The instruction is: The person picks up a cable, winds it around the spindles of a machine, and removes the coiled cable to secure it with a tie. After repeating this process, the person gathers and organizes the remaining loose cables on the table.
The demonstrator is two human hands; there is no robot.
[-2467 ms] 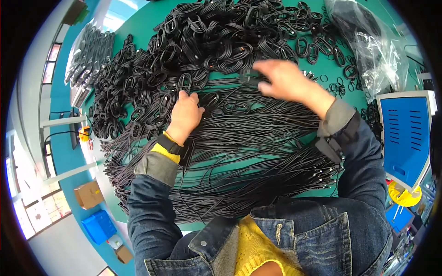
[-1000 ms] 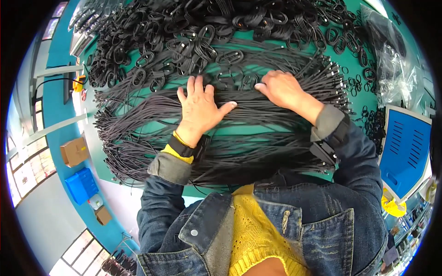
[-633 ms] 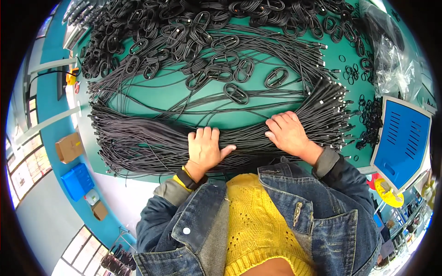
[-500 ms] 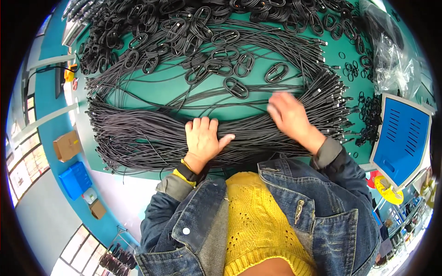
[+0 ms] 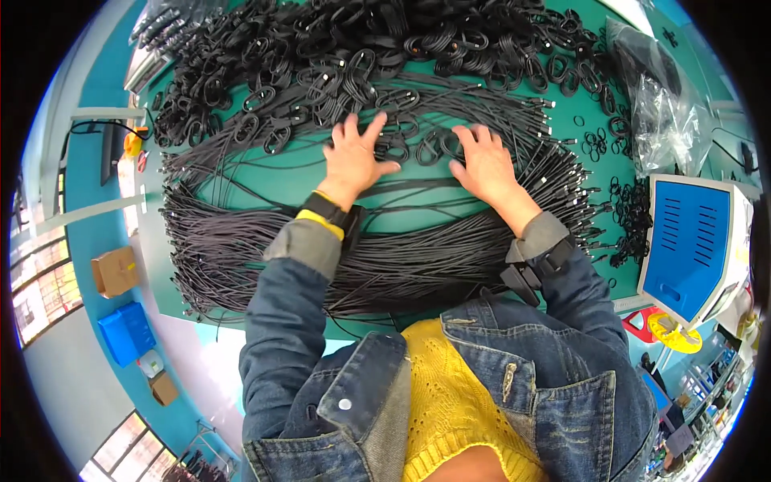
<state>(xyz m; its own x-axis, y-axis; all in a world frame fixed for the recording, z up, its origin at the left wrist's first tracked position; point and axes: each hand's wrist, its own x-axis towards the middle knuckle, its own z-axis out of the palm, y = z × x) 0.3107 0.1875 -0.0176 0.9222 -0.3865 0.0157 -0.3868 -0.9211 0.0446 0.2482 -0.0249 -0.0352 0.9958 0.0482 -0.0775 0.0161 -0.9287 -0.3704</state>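
My left hand (image 5: 352,161) reaches over the green table with its fingers spread, at the left side of a few small coiled black cables (image 5: 393,149). Opposite it, my right hand (image 5: 487,167) has its thumb apart and its fingertips at another coiled cable (image 5: 450,146); its fingers partly hide that coil. Neither hand is closed round anything. Nearer to me, a thick bundle of long straight black cables (image 5: 401,261) lies across the table, plug ends toward the right. I cannot tell how firmly the fingertips touch the coils.
A big heap of coiled black cables (image 5: 305,48) fills the far side. Small black rings (image 5: 630,217) lie scattered at the right, near a blue-and-white slotted box (image 5: 687,241). Clear plastic bags (image 5: 662,112) sit at the far right. The green tabletop (image 5: 249,186) shows between cables.
Both hands have left the near cable bundle and moved away from me to the coils. My left hand's fingers have spread. The coils by the hands have shifted closer together.
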